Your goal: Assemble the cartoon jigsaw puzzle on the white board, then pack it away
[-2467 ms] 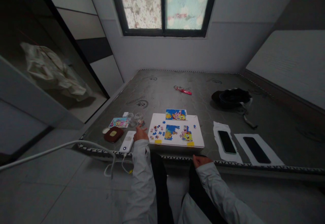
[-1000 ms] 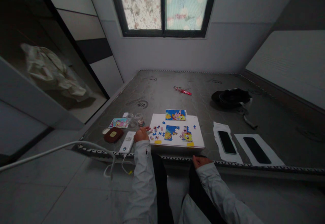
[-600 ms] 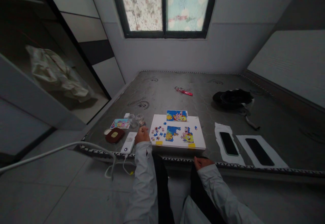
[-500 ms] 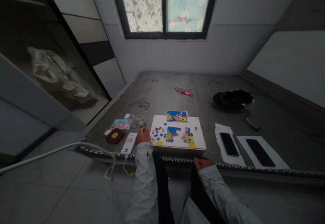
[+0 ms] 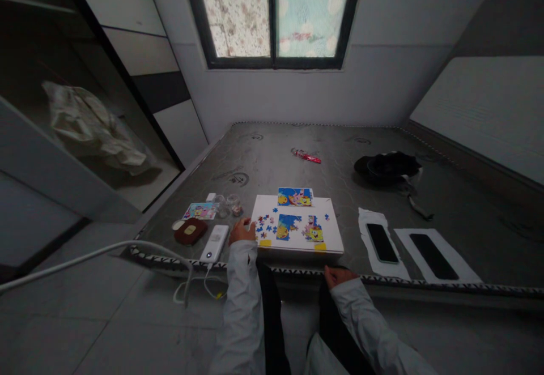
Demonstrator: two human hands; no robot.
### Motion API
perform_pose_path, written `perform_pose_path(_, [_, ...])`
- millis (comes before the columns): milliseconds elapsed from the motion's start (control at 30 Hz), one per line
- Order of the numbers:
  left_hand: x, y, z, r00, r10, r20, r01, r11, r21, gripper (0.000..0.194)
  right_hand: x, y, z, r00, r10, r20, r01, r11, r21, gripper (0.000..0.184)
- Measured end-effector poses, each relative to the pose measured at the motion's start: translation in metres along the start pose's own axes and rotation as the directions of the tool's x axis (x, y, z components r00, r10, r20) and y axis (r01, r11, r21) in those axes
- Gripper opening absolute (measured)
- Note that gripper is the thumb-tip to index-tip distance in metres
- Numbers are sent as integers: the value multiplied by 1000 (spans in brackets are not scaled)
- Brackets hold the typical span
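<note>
The person kneels or sits at the near edge of a bare grey quilted mattress (image 5: 272,160), both arms in pale long sleeves. Their left hand (image 5: 242,231) lies low and flat with the fingers (image 5: 250,225) stretched out and open, right at the left edge of a white rectangular board (image 5: 297,248). I can't see any puzzle piece pinched between those fingers. Just beyond the fingertips sits a scatter of small loose blue and pink jigsaw pieces (image 5: 264,223). Beside them, on the same board, is a part-built SpongeBob jigsaw (image 5: 288,226), with gaps still showing in its blue background. A printed colour picture of the same cartoon (image 5: 294,196) lies against the board's far edge.

The right hand (image 5: 338,276) rests on the mattress's black-and-white patterned edge, near the board's lower right corner, its fingers loosely curled and empty.

Left of the left hand lie a white rectangular power bank (image 5: 215,243) with a white cable (image 5: 85,259) trailing to the floor, a dark red leather pouch (image 5: 190,231), a small cartoon card (image 5: 200,211) and small clear glass jars (image 5: 225,204). To the right, two black-screened smartphones (image 5: 381,243) (image 5: 431,256) lie on white paper.
</note>
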State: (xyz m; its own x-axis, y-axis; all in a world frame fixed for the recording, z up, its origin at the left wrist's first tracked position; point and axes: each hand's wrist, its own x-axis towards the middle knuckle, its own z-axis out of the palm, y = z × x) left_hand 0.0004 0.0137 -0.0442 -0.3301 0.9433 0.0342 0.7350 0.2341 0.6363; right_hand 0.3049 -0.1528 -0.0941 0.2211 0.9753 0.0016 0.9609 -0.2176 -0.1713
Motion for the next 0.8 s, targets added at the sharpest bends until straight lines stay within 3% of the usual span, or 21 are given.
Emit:
perform_pose_path(567, [3,-2,3,999,-40,-15,40,998,43,31,0,0,-2,1000,5,6,-6,1000,23,50])
perform_pose_path(800, [4,1,2,999,-14,41,11,997,80,33,1,0,-2,1000,-5,26,4,1000,24,53])
